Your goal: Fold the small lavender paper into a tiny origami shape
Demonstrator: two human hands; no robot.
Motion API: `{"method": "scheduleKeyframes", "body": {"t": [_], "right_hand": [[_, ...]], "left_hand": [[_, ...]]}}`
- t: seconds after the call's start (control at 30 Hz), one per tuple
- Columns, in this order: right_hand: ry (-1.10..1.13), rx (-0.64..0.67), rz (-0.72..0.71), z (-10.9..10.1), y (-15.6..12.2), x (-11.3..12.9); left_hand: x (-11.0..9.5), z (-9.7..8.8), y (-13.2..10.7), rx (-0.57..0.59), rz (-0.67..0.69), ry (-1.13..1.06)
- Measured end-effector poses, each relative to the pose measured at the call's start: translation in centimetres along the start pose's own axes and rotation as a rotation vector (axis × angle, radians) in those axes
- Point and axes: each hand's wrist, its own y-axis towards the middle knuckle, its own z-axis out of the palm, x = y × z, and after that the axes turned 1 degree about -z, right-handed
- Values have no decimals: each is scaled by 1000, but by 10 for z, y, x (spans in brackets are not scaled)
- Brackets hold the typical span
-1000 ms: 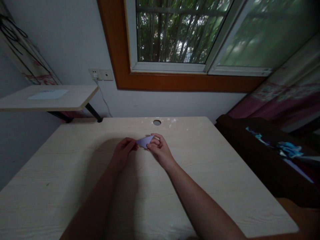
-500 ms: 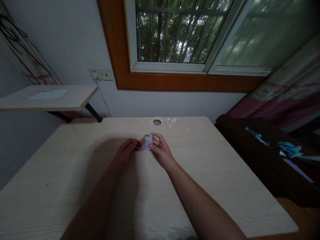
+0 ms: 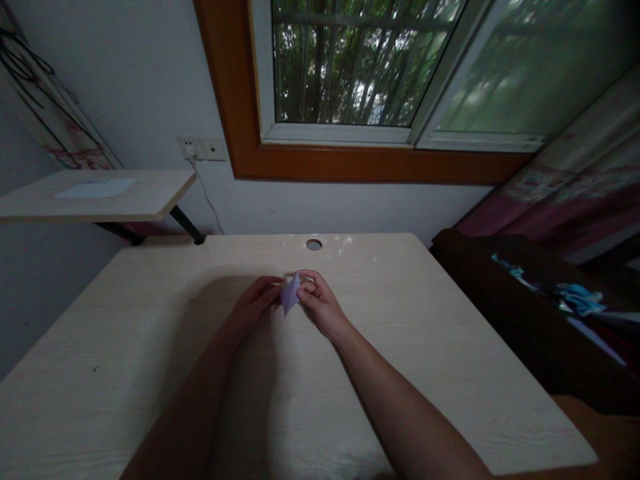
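A small folded piece of purple paper (image 3: 289,295) is held between my hands above the desk, one point facing down toward me. My right hand (image 3: 320,300) pinches its right edge, thumb on the near face and a fingertip at the top corner. On the other side, my left hand (image 3: 257,300) has its thumb and fingers closed at the paper's left edge. The far side of the paper and some of the fingertips are hidden.
The pale wooden desk (image 3: 400,347) has a round cable hole (image 3: 314,245) near its back edge. A raised shelf (image 3: 150,193) with a white sheet (image 3: 95,189) stands at the left. Dark furniture (image 3: 500,307) with blue items (image 3: 580,298) is at the right.
The paper has turned from a flat-bottomed triangle to a diamond-like shape with a point downward. Both hands shifted slightly, the left thumb now closer to the paper's edge.
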Motion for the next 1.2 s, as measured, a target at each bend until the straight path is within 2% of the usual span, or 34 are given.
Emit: {"method": "scheduleKeyframes", "body": {"t": [0.13, 0.37, 0.6, 0.8, 0.97, 1.2], "right_hand": [[-50, -20, -21, 1, -1, 0], [-158, -85, -78, 2, -2, 0], [-157, -191, -163, -1, 0, -1], [-210, -207, -189, -2, 0, -1], [-403, -139, -172, -1, -2, -2], [-672, -133, -289, -2, -2, 4]], "left_hand": [[3, -4, 2, -54, 16, -37], [9, -5, 4, 0, 63, -16], [11, -9, 8, -196, 88, 87], [7, -9, 9, -272, 108, 137], [5, -9, 10, -311, 114, 191], [7, -12, 10, -277, 140, 315]]}}
